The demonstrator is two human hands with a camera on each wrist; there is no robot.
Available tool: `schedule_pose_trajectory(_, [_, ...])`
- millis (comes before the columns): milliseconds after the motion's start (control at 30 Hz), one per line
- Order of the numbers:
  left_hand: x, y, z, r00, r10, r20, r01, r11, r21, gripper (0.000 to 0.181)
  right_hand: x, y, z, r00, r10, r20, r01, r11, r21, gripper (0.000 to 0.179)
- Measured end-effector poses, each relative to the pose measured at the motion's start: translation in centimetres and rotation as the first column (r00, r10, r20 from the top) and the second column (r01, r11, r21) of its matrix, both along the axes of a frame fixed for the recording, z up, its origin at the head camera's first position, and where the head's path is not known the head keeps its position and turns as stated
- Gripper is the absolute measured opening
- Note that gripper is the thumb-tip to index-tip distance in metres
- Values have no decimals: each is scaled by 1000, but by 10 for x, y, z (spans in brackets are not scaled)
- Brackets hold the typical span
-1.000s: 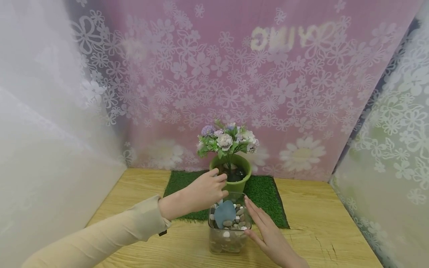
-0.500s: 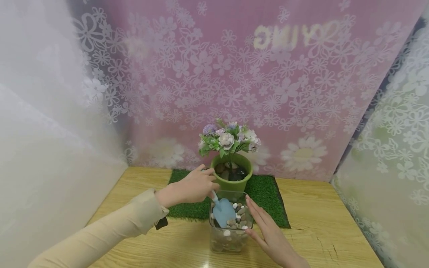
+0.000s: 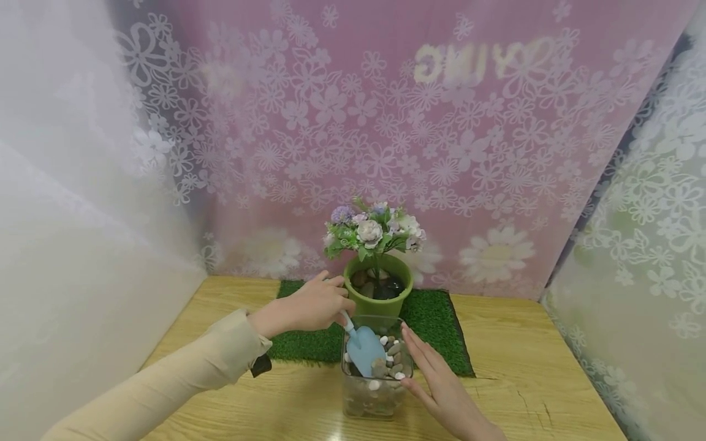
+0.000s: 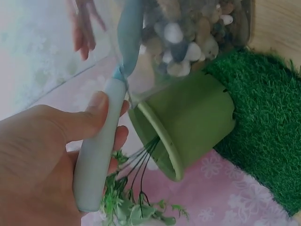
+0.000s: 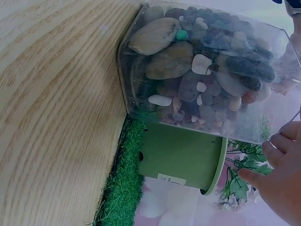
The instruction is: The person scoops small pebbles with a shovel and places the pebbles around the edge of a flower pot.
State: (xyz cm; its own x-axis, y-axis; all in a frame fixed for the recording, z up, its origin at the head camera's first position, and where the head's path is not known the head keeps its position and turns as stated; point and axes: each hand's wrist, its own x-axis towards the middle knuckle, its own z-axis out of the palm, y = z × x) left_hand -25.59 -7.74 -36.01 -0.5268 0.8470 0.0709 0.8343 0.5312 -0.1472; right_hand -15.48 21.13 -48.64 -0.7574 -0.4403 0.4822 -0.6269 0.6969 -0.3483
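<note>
My left hand [image 3: 313,306] grips the pale handle [image 4: 96,155] of a light blue trowel [image 3: 365,350], fingers wrapped round it in the left wrist view. The trowel's blade slants down into a clear plastic container [image 5: 123,70] of mixed pebbles [image 5: 188,87], its tip against the stones. At the container's right side, my right hand [image 3: 441,383] lies with fairly straight fingers, touching the rim. Right behind the container stands a green flowerpot [image 3: 380,306] with dark stones inside. Artificial flowers [image 3: 369,233] in white and purple rise from the pot.
A green artificial grass mat [image 3: 441,331] lies under the pot on the wooden table [image 3: 518,361]. A pink flowered curtain [image 3: 386,141] hangs behind. Pale sheets [image 3: 83,196] flank the table on both sides.
My left hand has drawn back to the left from before the pot, tilting the trowel's handle leftward with the blade still in the container. The right hand stays at the rim.
</note>
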Motion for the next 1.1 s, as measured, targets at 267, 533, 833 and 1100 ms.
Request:
schedule_pose_trajectory(267, [13,5,-4,985,12,-169,-15,1000,-14,19,2,1,1,1000,-7,-7,7,1000,0,82])
schedule_pose_trajectory(533, [10,7,-7,989,-3,-150,2,1000,-10,15,1,0,3,999,14,36,-14,1000,-22,80])
schedule_pose_trajectory(833, [6,1,-6,998,-24,-62,26,999,22,16,1,-1,0,999,32,3,-32,999,-28,82])
schedule_pose_trajectory(1100, [5,-3,-8,998,-61,28,57,993,100,17,0,-3,2,1000,14,19,-14,999,-33,80])
